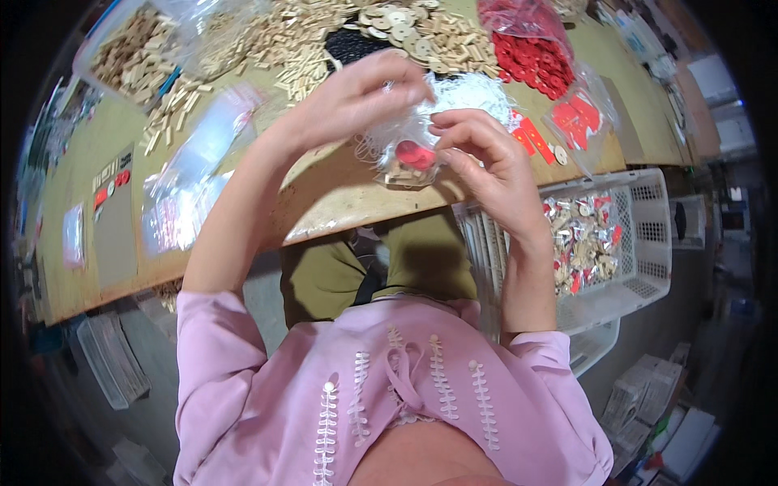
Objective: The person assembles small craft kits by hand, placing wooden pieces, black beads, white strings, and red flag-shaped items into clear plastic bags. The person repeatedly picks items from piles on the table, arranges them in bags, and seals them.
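A small clear plastic bag [395,180] with wooden pieces and red discs inside is at the table's near edge. My right hand [492,166] pinches the bag's right side between thumb and fingers. Above the bag is my left hand [369,95], its fingers bent together and slightly blurred; what they hold, if anything, I cannot make out. A heap of white strings [474,95] spreads behind and between the hands.
Piles of wooden pieces [454,53], black pieces [350,46] and red discs [531,69] lie at the back. Flat clear bags [198,154] are on the left. A white basket [648,231] of filled bags stands below the table's right side.
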A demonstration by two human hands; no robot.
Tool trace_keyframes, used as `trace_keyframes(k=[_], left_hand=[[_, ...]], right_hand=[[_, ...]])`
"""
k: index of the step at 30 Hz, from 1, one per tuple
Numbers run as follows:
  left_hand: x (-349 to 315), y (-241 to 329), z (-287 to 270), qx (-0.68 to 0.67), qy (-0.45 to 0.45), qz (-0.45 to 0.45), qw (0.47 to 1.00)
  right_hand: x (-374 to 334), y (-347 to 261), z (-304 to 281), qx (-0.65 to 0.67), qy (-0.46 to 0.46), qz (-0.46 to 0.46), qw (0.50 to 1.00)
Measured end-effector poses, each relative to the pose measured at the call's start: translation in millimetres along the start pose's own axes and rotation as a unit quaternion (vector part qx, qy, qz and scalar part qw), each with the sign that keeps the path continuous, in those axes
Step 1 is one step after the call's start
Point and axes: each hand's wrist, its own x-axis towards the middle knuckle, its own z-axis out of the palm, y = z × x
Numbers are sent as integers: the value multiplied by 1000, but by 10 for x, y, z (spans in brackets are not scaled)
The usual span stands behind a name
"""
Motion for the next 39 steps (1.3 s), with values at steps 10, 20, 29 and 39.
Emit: trace_keyframes(k=[10, 20, 29, 39], left_hand=[[-489, 242, 251, -99, -64, -181, 977], [-687, 6, 342, -74, 145, -74, 984], [-671, 99, 341, -2, 122, -74, 990], [-687, 152, 366, -28, 127, -61, 990]], right_hand=[[-221, -5, 190, 26, 5, -3, 1000], [-540, 1202, -1119, -412, 131, 279, 857], [-359, 1551, -1361, -297, 53, 363, 882], [-629, 1244, -1139, -106, 99, 455, 878]])
